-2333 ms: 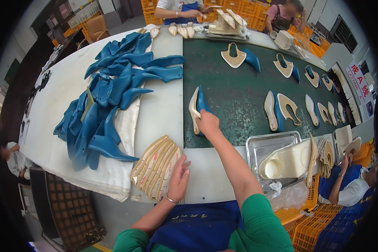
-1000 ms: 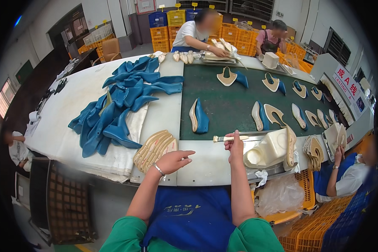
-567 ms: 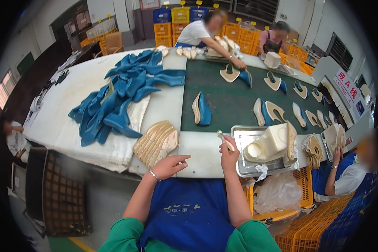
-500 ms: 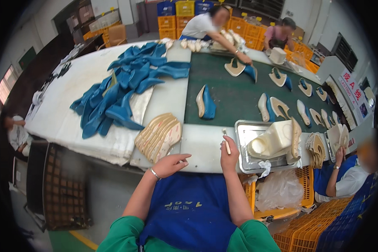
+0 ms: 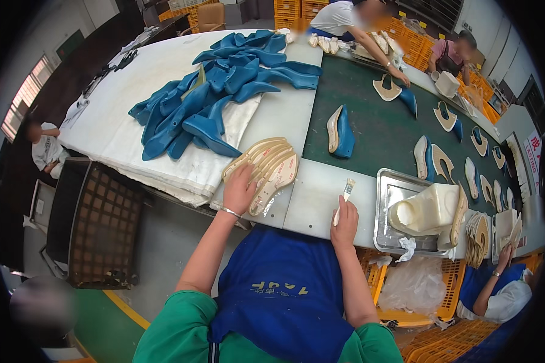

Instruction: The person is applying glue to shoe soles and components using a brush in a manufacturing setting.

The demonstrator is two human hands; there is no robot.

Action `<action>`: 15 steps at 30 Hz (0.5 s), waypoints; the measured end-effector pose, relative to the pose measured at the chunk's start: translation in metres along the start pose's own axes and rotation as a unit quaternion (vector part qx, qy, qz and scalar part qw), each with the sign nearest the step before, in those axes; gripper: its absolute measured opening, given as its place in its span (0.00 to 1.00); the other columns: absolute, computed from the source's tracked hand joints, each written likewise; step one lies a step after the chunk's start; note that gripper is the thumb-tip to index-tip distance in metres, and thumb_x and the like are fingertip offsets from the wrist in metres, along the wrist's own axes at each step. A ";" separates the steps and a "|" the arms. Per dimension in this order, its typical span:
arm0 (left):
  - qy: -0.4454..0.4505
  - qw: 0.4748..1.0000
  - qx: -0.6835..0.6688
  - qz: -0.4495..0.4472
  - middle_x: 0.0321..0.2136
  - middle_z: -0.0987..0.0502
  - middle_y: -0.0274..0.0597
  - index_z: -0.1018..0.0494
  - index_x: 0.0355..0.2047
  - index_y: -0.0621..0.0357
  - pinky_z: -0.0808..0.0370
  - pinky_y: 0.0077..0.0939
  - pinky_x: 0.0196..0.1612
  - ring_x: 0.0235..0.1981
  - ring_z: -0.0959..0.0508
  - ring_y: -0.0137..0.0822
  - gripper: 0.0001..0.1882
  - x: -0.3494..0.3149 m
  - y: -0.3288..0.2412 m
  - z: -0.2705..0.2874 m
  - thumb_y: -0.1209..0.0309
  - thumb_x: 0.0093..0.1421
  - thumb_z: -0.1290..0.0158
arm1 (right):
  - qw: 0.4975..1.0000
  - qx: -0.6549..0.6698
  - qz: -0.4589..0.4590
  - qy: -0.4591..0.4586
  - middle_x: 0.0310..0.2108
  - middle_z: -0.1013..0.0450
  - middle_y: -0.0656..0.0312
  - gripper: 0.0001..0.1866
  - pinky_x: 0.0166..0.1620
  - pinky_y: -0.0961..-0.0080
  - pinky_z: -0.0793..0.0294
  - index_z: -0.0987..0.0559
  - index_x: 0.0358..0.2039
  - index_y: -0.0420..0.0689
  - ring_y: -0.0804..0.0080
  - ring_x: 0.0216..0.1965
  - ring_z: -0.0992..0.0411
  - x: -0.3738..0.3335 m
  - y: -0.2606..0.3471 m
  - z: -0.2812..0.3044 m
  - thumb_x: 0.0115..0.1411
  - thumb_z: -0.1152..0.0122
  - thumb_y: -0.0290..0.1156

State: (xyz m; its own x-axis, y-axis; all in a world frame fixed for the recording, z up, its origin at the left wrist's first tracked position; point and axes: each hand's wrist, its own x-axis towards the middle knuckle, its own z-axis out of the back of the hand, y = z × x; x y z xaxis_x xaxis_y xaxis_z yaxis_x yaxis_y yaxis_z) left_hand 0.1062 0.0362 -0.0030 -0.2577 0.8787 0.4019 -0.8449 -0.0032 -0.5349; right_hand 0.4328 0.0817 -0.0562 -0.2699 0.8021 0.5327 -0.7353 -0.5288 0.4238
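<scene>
My left hand point(image 5: 240, 190) lies on the near left part of a fanned stack of beige insoles point(image 5: 278, 170), fingers stretched out over them; its thumb side is partly hidden. In my right hand point(image 5: 345, 225) is a small flat brush point(image 5: 349, 189), held upright with its bristle end up, above the white table edge. To its right stands a metal tray point(image 5: 382, 209) with a cut-open white plastic jug point(image 5: 427, 210) lying in it. Beyond, a blue shoe last point(image 5: 344, 134) with a pale insole along its side sits on the green conveyor belt point(image 5: 369, 124).
A heap of blue shoe lasts point(image 5: 215, 91) covers part of the white-covered table. More lasts and horseshoe-shaped beige pieces point(image 5: 447, 118) lie along the belt. A co-worker's hand point(image 5: 399, 75) reaches over it; another person works at right. Yellow crates point(image 5: 452, 281) stand below the table.
My left hand has moved from the table edge onto the insole stack. My right hand still holds the brush, now tilted more upright. The whole view has shifted, with things appearing farther right and higher.
</scene>
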 end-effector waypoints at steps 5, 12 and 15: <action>0.071 0.990 0.117 -0.023 0.68 0.49 0.59 0.46 0.66 0.64 0.53 0.56 0.68 0.70 0.52 0.57 0.44 0.024 0.000 -0.025 0.52 0.57 0.44 | 1.000 -0.023 0.000 0.002 0.50 0.32 0.48 0.27 0.57 0.55 0.36 0.31 0.59 0.41 0.48 0.54 0.34 0.001 0.000 0.000 0.58 0.41 0.24; -0.084 0.982 0.171 0.001 0.66 0.48 0.67 0.44 0.64 0.66 0.54 0.54 0.69 0.69 0.51 0.64 0.41 0.082 0.044 -0.025 0.64 0.55 0.41 | 0.999 -0.036 -0.016 0.006 0.50 0.32 0.47 0.27 0.55 0.55 0.35 0.30 0.58 0.40 0.47 0.53 0.34 -0.003 -0.006 0.002 0.56 0.40 0.25; -0.259 0.932 0.116 0.227 0.68 0.58 0.71 0.59 0.69 0.69 0.57 0.49 0.71 0.70 0.56 0.65 0.51 0.087 0.121 -0.018 0.65 0.55 0.39 | 0.999 -0.026 0.000 0.032 0.50 0.32 0.47 0.27 0.55 0.55 0.35 0.30 0.58 0.40 0.48 0.53 0.34 0.001 0.004 0.001 0.57 0.39 0.25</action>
State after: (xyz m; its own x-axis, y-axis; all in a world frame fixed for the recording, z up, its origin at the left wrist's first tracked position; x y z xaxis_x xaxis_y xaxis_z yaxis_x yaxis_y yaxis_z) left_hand -0.0105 0.1210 -0.0459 -0.7542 0.4128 0.5106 -0.6566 -0.4739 -0.5868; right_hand 0.4299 0.0803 -0.0534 -0.3089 0.8190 0.4835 -0.7665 -0.5153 0.3833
